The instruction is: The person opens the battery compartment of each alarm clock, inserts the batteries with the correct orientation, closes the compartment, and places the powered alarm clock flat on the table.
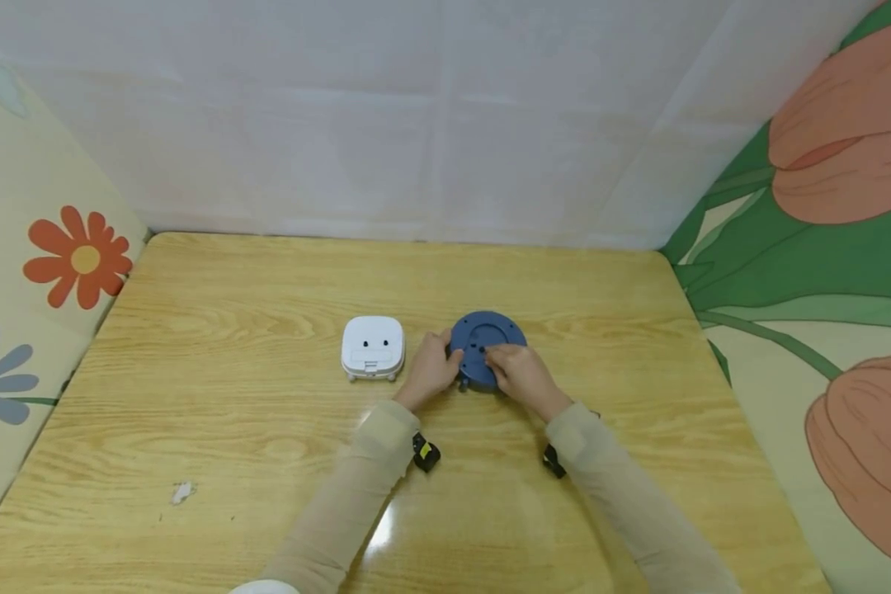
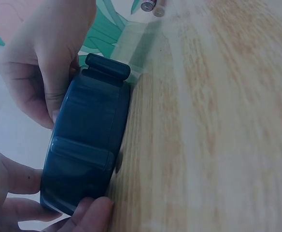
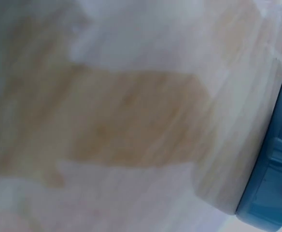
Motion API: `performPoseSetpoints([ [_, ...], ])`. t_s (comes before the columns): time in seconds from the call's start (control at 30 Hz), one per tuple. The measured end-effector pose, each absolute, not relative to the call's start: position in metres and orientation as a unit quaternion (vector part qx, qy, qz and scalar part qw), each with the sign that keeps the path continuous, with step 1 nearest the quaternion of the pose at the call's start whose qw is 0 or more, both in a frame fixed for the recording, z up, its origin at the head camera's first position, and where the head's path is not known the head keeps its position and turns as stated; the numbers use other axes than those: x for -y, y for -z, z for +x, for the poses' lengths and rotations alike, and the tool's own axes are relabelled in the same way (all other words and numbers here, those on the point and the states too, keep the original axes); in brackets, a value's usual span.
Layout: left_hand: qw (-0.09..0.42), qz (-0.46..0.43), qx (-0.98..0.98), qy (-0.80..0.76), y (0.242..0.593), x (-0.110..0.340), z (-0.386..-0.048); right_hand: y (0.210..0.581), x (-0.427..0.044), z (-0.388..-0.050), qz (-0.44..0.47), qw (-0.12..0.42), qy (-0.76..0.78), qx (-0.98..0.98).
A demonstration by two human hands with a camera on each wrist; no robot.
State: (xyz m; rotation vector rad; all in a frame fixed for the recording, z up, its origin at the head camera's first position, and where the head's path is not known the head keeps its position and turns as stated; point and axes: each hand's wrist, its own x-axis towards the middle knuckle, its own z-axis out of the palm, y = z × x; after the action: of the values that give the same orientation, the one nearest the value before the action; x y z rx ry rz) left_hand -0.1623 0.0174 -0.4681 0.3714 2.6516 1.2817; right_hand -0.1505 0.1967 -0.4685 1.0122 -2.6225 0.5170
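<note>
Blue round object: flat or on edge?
Flat: the blue round object has its round face up in the head view; the left wrist view shows its side above the table.

Left sleeve [image 1: 341, 503], right sleeve [image 1: 634, 495]: long, beige, creased; left cam [image 1: 430, 463] is black with yellow patch [image 1: 426, 451], right cam [image 1: 553, 462] black

Place: a table nook; cannot tell if it is a home
Table [image 1: 490, 495]: wood-look top, middle and bottom
White cloth [image 1: 416, 124]: hangs across the top
Left wall [image 1: 52, 173]: red and gray-blue flowers [image 1: 85, 260]
Right wall [image 1: 787, 412]: big pink flowers [image 1: 854, 124], green leaves [image 1: 824, 256]
</note>
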Motion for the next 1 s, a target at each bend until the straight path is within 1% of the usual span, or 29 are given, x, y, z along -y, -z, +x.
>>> performPoseSetpoints([
  [0.1, 0.068, 0.133, -0.892, -0.426, 0.469, -0.018, -0.164, 0.469, -0.197, -0.152, 0.346, 0.139, -0.193, 0.908],
  [0.17, 0.067, 0.132, -0.892, -0.428, 0.470, -0.018, -0.164, 0.469, -0.197, -0.152, 0.339, 0.136, -0.200, 0.909],
  [0.53, 0.088, 0.116, -0.892, -0.428, 0.471, -0.018, -0.164, 0.466, -0.197, -0.153, 0.320, 0.115, -0.211, 0.916],
  [0.83, 0.078, 0.124, -0.891, -0.430, 0.472, -0.017, -0.166, 0.454, -0.196, -0.158, 0.308, 0.053, -0.201, 0.928],
  [1.0, 0.070, 0.128, -0.893, -0.425, 0.472, -0.019, -0.168, 0.448, -0.198, -0.161, 0.291, 0.028, -0.216, 0.932],
])
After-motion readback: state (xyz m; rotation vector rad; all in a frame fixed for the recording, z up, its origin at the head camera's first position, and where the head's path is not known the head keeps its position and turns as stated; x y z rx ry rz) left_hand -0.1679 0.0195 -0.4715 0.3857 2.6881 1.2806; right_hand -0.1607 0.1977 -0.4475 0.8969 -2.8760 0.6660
